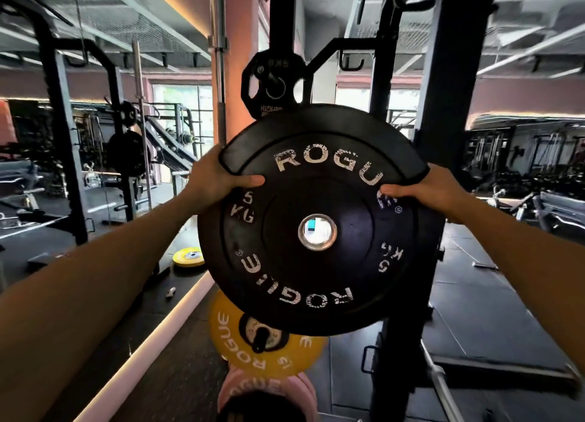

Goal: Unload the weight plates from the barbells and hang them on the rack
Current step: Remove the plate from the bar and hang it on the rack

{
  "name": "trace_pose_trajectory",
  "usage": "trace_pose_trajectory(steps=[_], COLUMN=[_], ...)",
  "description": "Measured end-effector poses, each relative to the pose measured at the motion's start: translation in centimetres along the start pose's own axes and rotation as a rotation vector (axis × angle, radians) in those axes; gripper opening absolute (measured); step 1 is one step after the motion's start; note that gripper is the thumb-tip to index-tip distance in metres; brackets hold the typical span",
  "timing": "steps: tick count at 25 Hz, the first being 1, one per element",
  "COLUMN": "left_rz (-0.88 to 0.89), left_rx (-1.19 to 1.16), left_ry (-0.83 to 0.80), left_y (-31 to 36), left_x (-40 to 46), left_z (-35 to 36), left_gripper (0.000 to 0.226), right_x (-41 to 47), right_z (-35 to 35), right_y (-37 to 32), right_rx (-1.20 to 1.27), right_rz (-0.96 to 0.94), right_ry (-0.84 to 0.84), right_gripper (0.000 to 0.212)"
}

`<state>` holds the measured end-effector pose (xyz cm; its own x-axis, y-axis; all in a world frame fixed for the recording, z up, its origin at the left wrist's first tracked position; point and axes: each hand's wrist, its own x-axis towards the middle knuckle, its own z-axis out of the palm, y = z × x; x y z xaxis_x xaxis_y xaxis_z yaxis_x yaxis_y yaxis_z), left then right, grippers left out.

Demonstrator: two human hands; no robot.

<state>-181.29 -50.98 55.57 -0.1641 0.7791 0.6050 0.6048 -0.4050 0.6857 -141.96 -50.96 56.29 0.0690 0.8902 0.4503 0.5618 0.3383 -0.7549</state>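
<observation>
A black weight plate (319,225) is gripped at its upper rim by left hand (218,181) and right hand (425,192), fingers clamped, before the rack (449,73); a yellow plate (240,352) is hung below, above dark gym flooring (474,311).

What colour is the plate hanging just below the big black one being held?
Yellow, with black lettering; the head view shows it, partly hidden by the black plate.
</observation>
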Motion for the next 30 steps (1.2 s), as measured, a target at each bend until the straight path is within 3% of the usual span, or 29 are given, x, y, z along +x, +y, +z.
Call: trace_pose_trajectory(steps=[3, 8, 17, 25, 30], left_rz=[0.015, 0.051, 0.056, 0.042, 0.010], left_rx=[0.025, -0.001, -0.083, -0.135, -0.145], left_ry=[-0.019, -0.044, -0.072, -0.089, -0.078], left_y=[5.0, 11.3, 22.5, 29.5, 32.8], left_x=[-3.9, -10.6, -21.8, -25.0, -26.0], left_z=[0.7, 2.2, 7.0, 15.3, 23.9], left_gripper=[0.089, 0.083, 0.075, 0.084, 0.069], right_x=[-4.8, -12.2, -24.1, -25.3, -21.8], right_z=[-5.0, -12.6, -26.5, -36.0, -40.9], right_y=[0.1, 1.2, 2.7, 8.6, 16.7], right_rx=[0.004, -0.005, -0.010, -0.050, -0.087], right_rz=[-0.019, -0.010, 0.057, 0.077, 0.102], right_ry=[0.023, 0.075, 0.103, 0.138, 0.084], right_gripper=[0.047, 0.063, 0.053, 0.057, 0.062])
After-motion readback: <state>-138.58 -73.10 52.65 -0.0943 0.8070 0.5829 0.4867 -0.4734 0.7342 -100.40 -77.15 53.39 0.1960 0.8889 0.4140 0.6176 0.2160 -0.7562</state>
